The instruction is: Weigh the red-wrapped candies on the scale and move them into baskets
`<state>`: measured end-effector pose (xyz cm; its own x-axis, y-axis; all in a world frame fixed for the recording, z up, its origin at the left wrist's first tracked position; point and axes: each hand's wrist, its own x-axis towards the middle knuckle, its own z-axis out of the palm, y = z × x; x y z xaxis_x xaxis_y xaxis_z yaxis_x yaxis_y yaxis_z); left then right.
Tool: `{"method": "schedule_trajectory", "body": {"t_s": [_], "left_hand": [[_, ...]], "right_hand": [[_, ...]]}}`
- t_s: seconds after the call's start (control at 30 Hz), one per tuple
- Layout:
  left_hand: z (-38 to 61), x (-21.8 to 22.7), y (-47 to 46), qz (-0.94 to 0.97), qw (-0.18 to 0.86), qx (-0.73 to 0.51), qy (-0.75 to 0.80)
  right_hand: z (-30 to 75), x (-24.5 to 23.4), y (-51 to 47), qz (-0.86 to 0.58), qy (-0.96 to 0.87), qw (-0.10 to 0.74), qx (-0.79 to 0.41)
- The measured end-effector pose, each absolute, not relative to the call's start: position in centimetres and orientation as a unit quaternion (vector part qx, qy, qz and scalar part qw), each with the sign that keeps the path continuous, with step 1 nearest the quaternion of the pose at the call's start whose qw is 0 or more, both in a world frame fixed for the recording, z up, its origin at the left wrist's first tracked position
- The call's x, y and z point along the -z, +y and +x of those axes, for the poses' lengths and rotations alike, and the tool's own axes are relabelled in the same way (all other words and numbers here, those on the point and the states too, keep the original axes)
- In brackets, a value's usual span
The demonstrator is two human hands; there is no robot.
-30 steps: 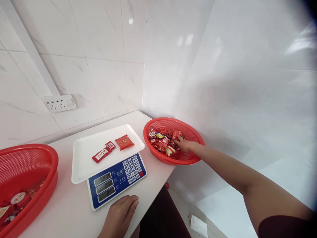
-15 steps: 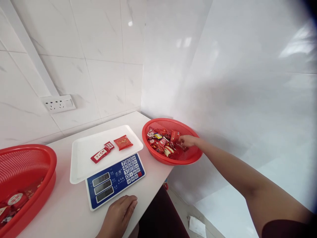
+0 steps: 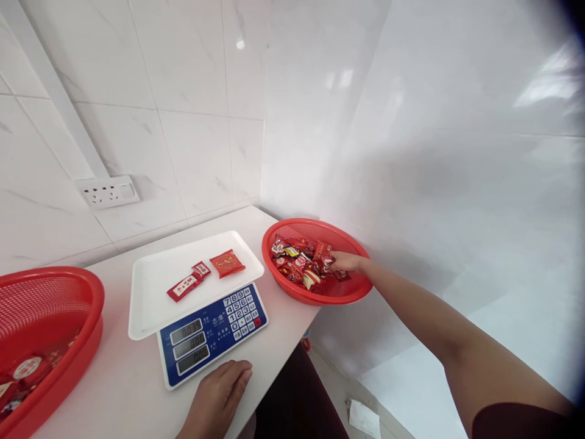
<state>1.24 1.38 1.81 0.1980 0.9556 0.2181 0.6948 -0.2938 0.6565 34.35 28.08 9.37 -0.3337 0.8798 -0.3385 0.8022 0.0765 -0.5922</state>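
Note:
My right hand [image 3: 345, 261] reaches into the red plastic basket [image 3: 301, 297] on the right. Its fingers are closed at a red snack packet [image 3: 326, 262], with their tips partly hidden. Several other red wrapped packets [image 3: 292, 268] lie around it in the basket. On the table just below the scale, my left hand [image 3: 222, 390] rests with its fingers curled together and nothing in them. The blue and white digital scale [image 3: 212, 335] carries a white tray [image 3: 155, 280]. A wide red packet [image 3: 227, 263] and narrower red packets [image 3: 185, 285] lie on that tray.
Another red basket [image 3: 86, 329] with packets in it stands at the left. White walls close in behind and to the right of the table [image 3: 123, 390]. A socket strip [image 3: 108, 191] is on the back wall. White paper [image 3: 364, 418] lies on the floor.
My right hand has shifted slightly within the basket, and packets by its fingers have moved, one now showing in front of the fingertips. My left hand and the tray's packets look almost the same.

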Motion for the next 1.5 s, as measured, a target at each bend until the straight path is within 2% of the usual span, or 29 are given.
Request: {"method": "schedule_trajectory", "body": {"t_s": [0.17,0.33,0.57,0.8,1.13,1.3,1.37,1.43,1.5], "left_hand": [[1.4,-1.7,1.3,0.744,0.214,-0.307,0.554],[1.7,-2.3,1.0,0.748,0.207,-0.296,0.556],[1.5,-2.7,0.8,0.734,0.214,-0.304,0.569],[1.3,-2.6,0.7,0.739,0.213,-0.297,0.566],[1.4,-2.6,0.7,0.752,0.205,-0.278,0.562],[1.2,-2.6,0.6,0.754,0.197,-0.273,0.564],[1.3,-2.5,0.5,0.758,0.195,-0.268,0.562],[1.4,-2.5,0.4,0.762,0.195,-0.263,0.559],[1.6,-2.6,0.4,0.765,0.195,-0.258,0.556]], "right_hand": [[33.3,-12.3,27.2,-0.546,-0.727,0.093,-0.405],[27.2,-14.9,25.7,-0.459,-0.752,0.154,-0.447],[14.6,-16.3,21.9,-0.329,-0.807,0.061,-0.486],[10.4,-16.2,22.6,-0.336,-0.812,0.077,-0.470],[6.6,-16.2,21.5,-0.341,-0.813,0.189,-0.432],[9.0,-17.1,19.5,-0.290,-0.822,0.341,-0.352],[11.6,-16.3,17.4,-0.265,-0.807,0.410,-0.333],[14.6,-14.1,14.9,-0.304,-0.778,0.472,-0.283],[17.3,-10.7,12.5,-0.349,-0.773,0.476,-0.234]]}}
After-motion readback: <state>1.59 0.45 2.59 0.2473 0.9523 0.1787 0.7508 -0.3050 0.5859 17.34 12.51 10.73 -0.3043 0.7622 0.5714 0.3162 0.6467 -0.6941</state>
